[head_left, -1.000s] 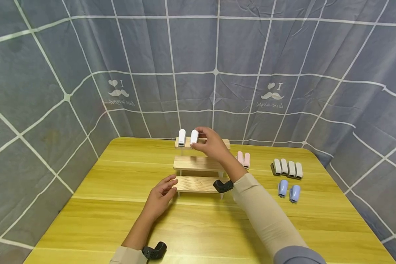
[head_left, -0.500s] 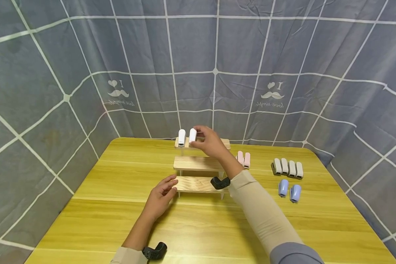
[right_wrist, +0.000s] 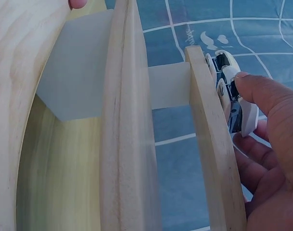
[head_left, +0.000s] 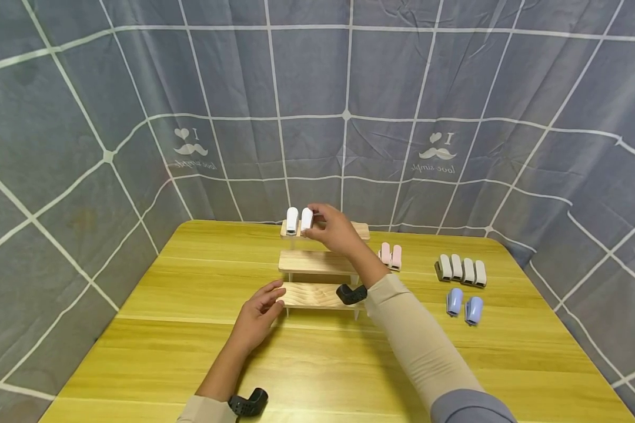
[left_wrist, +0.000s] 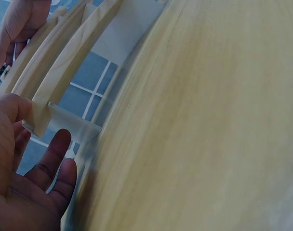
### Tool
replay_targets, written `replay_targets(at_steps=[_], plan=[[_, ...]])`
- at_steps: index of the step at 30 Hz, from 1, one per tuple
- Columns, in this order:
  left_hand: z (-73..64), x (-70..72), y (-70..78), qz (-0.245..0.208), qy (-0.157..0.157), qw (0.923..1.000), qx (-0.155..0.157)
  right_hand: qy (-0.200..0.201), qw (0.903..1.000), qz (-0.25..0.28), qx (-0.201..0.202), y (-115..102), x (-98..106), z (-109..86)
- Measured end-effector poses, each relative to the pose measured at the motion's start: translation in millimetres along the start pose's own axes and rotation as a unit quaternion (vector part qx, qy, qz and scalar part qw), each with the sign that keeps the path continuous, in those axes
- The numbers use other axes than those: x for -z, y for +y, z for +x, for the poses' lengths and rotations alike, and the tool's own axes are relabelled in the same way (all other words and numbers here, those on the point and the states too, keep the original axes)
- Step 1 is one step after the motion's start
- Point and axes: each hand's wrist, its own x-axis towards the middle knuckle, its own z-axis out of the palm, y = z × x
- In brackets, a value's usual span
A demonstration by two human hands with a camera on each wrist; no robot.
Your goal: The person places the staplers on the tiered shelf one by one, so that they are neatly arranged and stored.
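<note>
My right hand [head_left: 336, 230] pinches a small white stapler [head_left: 307, 219] between thumb and fingers at the top tier of a three-tier wooden display stand [head_left: 317, 261]. Close on its left, another white stapler [head_left: 292, 220] stands on the same tier. In the right wrist view the thumb lies on the held white stapler [right_wrist: 247, 115], with its metal parts against the top board. My left hand [head_left: 256, 317] rests against the left end of the lowest tier. The left wrist view shows its fingers [left_wrist: 55, 149] spread and loosely bent beside the board and its clear support.
Two pink staplers [head_left: 395, 257] stand on the table [head_left: 190, 346] right of the stand. Farther right is a row of several off-white staplers [head_left: 468, 270], with two blue staplers [head_left: 473, 310] in front. A grey checked curtain [head_left: 317, 147] hangs behind and at the sides.
My right hand has slid the pinched white stapler a little to the left along the top tier, closer to the other white one. The left hand has stayed in place.
</note>
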Motion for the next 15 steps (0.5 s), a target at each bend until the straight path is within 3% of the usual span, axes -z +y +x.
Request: replay_targets(at_steps=[15], plan=[[-0.3,-0.4,-0.4,0.000,0.002,1.0000,-0.004,-0.007,0.9999,-0.007,-0.006,-0.4,-0.1,0.5]])
